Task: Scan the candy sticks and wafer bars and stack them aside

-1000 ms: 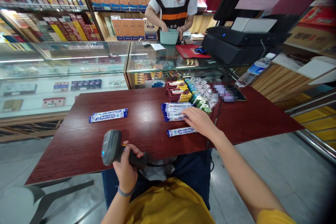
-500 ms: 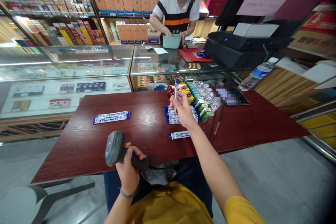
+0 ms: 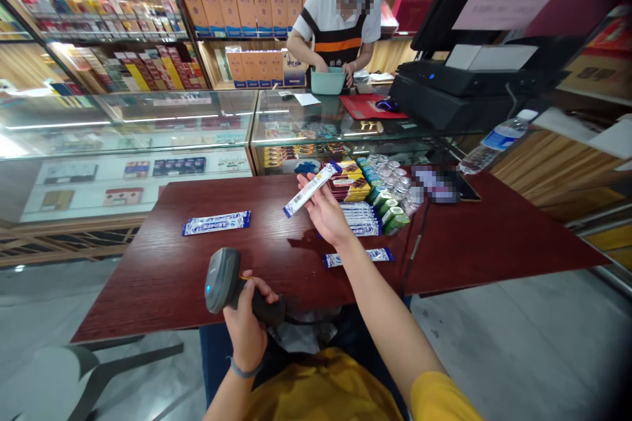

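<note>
Progress: partway, judging by the layout; one packet is up in the hand, the others lie down.
Done, as far as shown: held packet [image 3: 312, 189] clear of the table [image 3: 162, 276]; scanner [image 3: 223, 279] in hand, blue light lit at its head.
Left, as far as shown: packet row [image 3: 363, 218] and near packet [image 3: 364, 257], both lying unheld; which packets have been dealt with, cannot tell.
Left hand [image 3: 245, 319]: closed round the scanner's grip, fingers curled; whether the trigger is pressed, cannot tell.
Right hand [image 3: 326, 214]: palm up, half open, fingers loosely spread; held packet rests aslant across them. Thumb's share of the hold is unclear.
Held packet: white, blue ends, tilted, well apart from the scanner; its upper end overlaps the packs in view, contact cannot be told.
Left packet [image 3: 216, 223]: flat on the table's left side, touched by neither hand; one or several overlapped, cannot tell.
Near packet: on the person's side of the packet row, partly behind the right forearm.
Packs [image 3: 356, 185]: red and yellow, stacked just beyond the packet row; green packs [image 3: 394, 216] and silver-topped tubs [image 3: 392, 174] beside them.
Bottle [image 3: 496, 141]: capped, blue label, toward the table's far right.
Co-worker [image 3: 340, 26]: behind the glass counter [image 3: 187, 128], one hand in a pale green bowl [image 3: 328, 82].
</note>
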Available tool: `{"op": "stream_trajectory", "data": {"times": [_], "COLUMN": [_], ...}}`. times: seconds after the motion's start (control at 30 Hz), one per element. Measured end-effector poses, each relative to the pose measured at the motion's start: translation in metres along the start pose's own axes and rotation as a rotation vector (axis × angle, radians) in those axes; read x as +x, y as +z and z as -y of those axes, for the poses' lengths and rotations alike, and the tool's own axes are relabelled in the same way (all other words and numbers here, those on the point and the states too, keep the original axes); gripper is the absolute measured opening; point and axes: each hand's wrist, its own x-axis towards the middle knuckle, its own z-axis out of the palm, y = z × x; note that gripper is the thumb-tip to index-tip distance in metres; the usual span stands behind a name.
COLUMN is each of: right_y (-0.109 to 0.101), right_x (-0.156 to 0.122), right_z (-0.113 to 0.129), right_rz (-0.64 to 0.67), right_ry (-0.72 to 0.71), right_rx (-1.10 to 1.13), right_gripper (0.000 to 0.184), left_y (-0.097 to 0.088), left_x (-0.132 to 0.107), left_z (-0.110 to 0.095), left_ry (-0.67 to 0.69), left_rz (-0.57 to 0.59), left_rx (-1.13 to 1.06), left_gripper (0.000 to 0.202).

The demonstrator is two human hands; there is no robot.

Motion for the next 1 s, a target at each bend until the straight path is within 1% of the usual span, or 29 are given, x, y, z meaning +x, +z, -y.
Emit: {"op": "stream_trajectory", "data": {"times": [0.13, 0.23, 0.37, 0.5, 0.6, 0.7, 1.0], "right_y": [-0.005, -0.004, 0.0, 0.003, 0.003, 0.002, 0.003], "right_x": [-0.003, -0.005, -0.01, -0.012, -0.012, -0.011, -0.011], "right_z": [-0.006, -0.008, -0.01, -0.012, -0.012, -0.013, -0.011], "right_rz": [-0.039, -0.04, -0.026, -0.028, -0.042, -0.053, -0.065], "right_ry": [0.066, 0.07, 0.054, 0.063, 0.072, 0.076, 0.067], "right_rx": [0.075, 0.135, 0.153, 0.138, 0.14, 0.131, 0.093], "right_gripper": [0.043, 0.04, 0.034, 0.035, 0.04, 0.041, 0.043], "left_y": [0.0, 0.0, 0.005, 0.019, 0.029, 0.034, 0.032], "left_x": [0.0, -0.001, -0.003, -0.004, -0.005, -0.006, -0.005], "left_z": [0.001, 0.001, 0.001, -0.001, -0.002, -0.003, -0.002], "left_ry": [-0.021, -0.041, -0.086, -0.098, -0.097, -0.094, -0.1], "left_rz": [0.011, 0.036, 0.149, 0.257, 0.269, 0.269, 0.272], "left_rx": [0.004, 0.01, 0.048, 0.161, 0.212, 0.232, 0.244], "left_gripper": [0.038, 0.04, 0.041, 0.04, 0.039, 0.038, 0.04]}}
